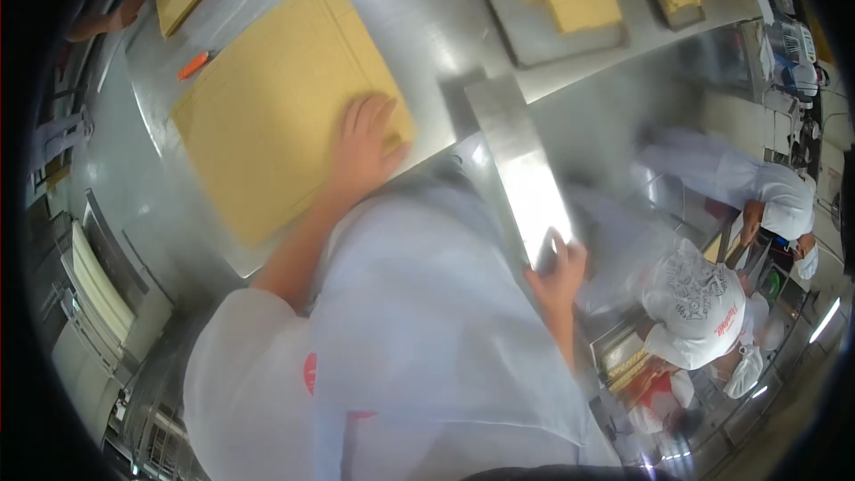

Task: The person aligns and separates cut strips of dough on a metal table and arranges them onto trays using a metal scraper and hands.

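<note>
Currently, yellow sheet (276, 116) is laid on steel bench (405, 36), upper left of frame. Left hand (363, 138) is rested near sheet's right corner, grip released. Metal bar (518, 156), right of centre, is grasped by right hand (558, 278) at its lower end. Orange tool (193, 66) is placed just beside sheet.

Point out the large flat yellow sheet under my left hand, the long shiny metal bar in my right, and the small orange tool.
Large flat yellow sheet (272, 120): head view, mid-surface.
Long shiny metal bar (522, 169): head view, middle of its broad face.
Small orange tool (193, 66): head view, its orange body.
</note>
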`<control>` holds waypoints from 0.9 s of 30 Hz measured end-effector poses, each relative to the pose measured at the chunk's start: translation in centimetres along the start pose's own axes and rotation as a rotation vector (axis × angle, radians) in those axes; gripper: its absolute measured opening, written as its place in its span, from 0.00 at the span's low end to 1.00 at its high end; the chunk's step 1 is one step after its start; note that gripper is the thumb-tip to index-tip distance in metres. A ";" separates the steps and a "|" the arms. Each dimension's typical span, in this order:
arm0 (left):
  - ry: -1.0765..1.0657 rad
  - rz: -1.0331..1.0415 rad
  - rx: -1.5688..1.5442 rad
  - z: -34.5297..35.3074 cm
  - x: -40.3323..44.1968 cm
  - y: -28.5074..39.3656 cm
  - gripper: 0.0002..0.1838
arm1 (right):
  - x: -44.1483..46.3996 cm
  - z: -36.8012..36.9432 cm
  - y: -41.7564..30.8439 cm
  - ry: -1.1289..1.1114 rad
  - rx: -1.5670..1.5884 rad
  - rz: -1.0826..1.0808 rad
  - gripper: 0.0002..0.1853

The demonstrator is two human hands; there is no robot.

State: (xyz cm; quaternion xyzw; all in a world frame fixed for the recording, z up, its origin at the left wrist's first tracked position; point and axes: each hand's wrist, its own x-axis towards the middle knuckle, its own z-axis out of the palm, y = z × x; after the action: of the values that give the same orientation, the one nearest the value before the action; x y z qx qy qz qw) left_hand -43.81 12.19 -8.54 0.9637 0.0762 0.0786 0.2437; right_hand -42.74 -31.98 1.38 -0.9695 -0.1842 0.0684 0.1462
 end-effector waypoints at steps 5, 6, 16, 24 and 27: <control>-0.071 0.168 -0.008 -2.3 0.6 -3.8 0.38 | -6.4 0.6 -0.8 -0.109 -0.019 -0.001 0.51; -0.120 0.201 -0.040 -2.5 0.8 -4.0 0.36 | -7.2 0.7 -1.0 -0.141 -0.027 0.006 0.51; -0.176 0.472 0.026 0.3 3.5 -1.9 0.24 | -7.2 1.4 -4.0 -0.208 -0.025 -0.155 0.48; -0.255 0.539 0.193 1.5 5.2 -2.4 0.17 | -8.9 4.1 -5.4 -0.156 0.059 -0.190 0.48; -0.285 0.552 0.180 0.8 5.5 -2.6 0.17 | -10.6 5.7 -5.5 -0.167 0.106 -0.147 0.49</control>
State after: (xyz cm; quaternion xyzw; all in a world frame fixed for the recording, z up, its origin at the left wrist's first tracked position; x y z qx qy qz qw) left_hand -38.54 15.06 -9.86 0.9669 -0.2162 -0.0011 0.1353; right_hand -55.45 -29.63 -1.47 -0.9353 -0.2624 0.1476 0.1859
